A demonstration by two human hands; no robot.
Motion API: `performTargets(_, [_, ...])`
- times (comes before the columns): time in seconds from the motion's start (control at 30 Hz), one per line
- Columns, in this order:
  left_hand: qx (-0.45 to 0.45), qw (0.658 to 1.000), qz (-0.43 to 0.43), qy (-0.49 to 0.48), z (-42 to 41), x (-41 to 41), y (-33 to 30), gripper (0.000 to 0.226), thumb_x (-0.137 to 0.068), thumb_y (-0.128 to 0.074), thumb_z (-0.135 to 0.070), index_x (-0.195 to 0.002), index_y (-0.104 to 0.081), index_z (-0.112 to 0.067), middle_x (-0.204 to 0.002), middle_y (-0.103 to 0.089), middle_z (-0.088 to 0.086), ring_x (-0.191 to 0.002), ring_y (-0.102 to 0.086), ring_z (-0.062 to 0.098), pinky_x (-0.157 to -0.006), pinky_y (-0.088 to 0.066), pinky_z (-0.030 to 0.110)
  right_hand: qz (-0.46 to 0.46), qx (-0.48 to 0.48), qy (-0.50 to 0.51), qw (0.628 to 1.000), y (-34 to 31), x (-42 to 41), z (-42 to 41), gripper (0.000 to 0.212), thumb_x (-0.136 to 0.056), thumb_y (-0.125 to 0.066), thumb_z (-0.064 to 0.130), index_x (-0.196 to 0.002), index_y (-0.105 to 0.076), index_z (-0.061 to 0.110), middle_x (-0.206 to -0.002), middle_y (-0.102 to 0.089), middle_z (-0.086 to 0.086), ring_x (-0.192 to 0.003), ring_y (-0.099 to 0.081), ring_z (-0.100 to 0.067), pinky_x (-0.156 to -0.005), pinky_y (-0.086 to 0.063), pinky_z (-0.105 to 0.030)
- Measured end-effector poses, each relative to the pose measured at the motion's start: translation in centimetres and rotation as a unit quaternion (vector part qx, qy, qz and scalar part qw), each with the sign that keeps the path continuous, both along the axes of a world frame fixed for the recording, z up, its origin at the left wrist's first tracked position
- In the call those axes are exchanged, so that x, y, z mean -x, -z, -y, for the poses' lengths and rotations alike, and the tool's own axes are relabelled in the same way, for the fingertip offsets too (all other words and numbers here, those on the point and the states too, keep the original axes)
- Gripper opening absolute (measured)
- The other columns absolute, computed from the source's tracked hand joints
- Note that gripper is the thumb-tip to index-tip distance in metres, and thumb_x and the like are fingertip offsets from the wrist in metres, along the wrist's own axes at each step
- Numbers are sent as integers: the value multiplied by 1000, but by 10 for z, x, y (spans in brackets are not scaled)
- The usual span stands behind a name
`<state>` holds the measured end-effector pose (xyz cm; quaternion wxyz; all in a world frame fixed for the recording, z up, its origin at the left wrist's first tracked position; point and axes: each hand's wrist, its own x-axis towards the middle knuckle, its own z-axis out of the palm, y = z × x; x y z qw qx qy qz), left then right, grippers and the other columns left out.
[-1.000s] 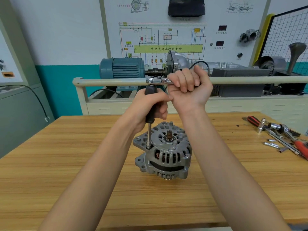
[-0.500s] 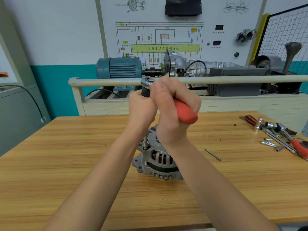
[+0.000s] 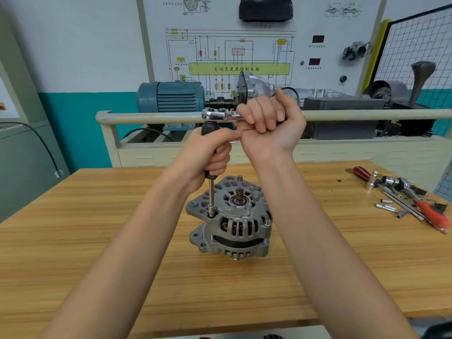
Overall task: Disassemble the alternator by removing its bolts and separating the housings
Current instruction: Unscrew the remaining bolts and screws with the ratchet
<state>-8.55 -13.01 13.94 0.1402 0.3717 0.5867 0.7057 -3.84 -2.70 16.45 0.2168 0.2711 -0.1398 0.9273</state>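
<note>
The alternator (image 3: 231, 217) stands on end in the middle of the wooden table (image 3: 73, 241), shaft stub pointing up, its two grey housings joined. A slim steel extension bar (image 3: 211, 196) comes straight down onto a bolt at the upper left edge of the top housing. The left hand (image 3: 210, 155) wraps its fingers tight around the bar's black grip, thumb across the front, hiding most of it. On top sits the chrome ratchet (image 3: 216, 115), lying level and pointing right; the right hand (image 3: 269, 126) is clenched around its handle, so the handle is covered from view. Both forearms frame the alternator without touching it. Well off to the right lie loose sockets (image 3: 386, 206), another ratchet with a red handle (image 3: 420, 201) and a red and black screwdriver (image 3: 362, 172). Behind the table runs a pale rail (image 3: 146, 117), with a blue motor (image 3: 171, 96) and a wiring-diagram board (image 3: 239, 57) beyond.
</note>
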Motion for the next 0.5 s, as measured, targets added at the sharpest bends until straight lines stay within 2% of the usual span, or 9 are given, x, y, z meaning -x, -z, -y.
performTargets(0.13, [-32,992,7,-121,-7,-6,2,49,-85,-56,-2,-48,-30,-21,-39,-21,-6,-34,-15,11,-39,-16,17,-43,-100,129,986,9,-10,15,52,-91,-36,8,-41,-37,17,-38,-29,3,-38,-26,-11,-48,-34,-27])
performTargets(0.2, [-45,980,11,-191,-12,-7,3,42,-85,-54,-2,-54,-31,-18,-41,-26,-4,-36,-19,12,-39,-19,17,-82,-166,231,955,15,-15,28,46,-89,-38,3,-45,-39,17,-41,-33,3,-41,-29,-11,-52,-33,-30])
performTargets(0.23, [-41,976,6,-214,-14,-7,3,35,-86,-54,-4,-59,-36,-15,-45,-32,1,-41,-25,15,-41,-24,19,-105,-200,307,924,18,-17,34,42,-87,-41,0,-49,-41,19,-44,-34,4,-43,-31,-10,-53,-31,-29])
performTargets(0.3, [-20,977,-20,-211,-18,-6,2,14,-92,-51,-9,-78,-48,-10,-69,-46,8,-62,-43,18,-56,-40,29,-156,-272,463,829,24,-22,46,33,-85,-47,0,-60,-46,22,-52,-37,12,-49,-35,-2,-54,-32,-21])
performTargets(0.33, [-6,977,-30,-211,-19,-6,2,11,-95,-49,-10,-84,-49,-9,-78,-49,9,-70,-48,18,-63,-44,31,-176,-305,512,784,25,-24,50,27,-84,-47,1,-65,-47,21,-56,-37,14,-51,-33,2,-55,-31,-15])
performTargets(0.37, [8,974,-41,-221,-18,-6,3,15,-97,-47,-9,-83,-49,-8,-79,-51,7,-71,-50,18,-64,-46,28,-183,-322,537,758,25,-25,54,23,-84,-46,3,-69,-47,19,-59,-36,15,-52,-32,1,-54,-30,-13])
performTargets(0.4, [14,972,-55,-230,-15,-6,4,18,-97,-48,-8,-80,-50,-9,-75,-51,5,-66,-50,16,-57,-45,23,-174,-321,540,759,24,-25,55,21,-83,-46,4,-69,-47,20,-59,-37,14,-51,-32,-3,-54,-30,-16])
performTargets(0.43, [9,972,-65,-227,-12,-6,4,19,-95,-51,-7,-76,-49,-8,-68,-48,4,-57,-46,12,-49,-41,20,-159,-303,521,782,22,-24,54,22,-82,-48,7,-66,-46,21,-57,-38,12,-49,-31,-7,-53,-29,-21])
performTargets(0.5, [-19,980,-54,-189,-5,-8,5,21,-87,-56,-3,-70,-46,-10,-53,-41,1,-44,-35,10,-40,-31,18,-130,-243,429,861,17,-21,48,28,-80,-50,10,-56,-45,24,-48,-36,9,-44,-27,-11,-51,-21,-28])
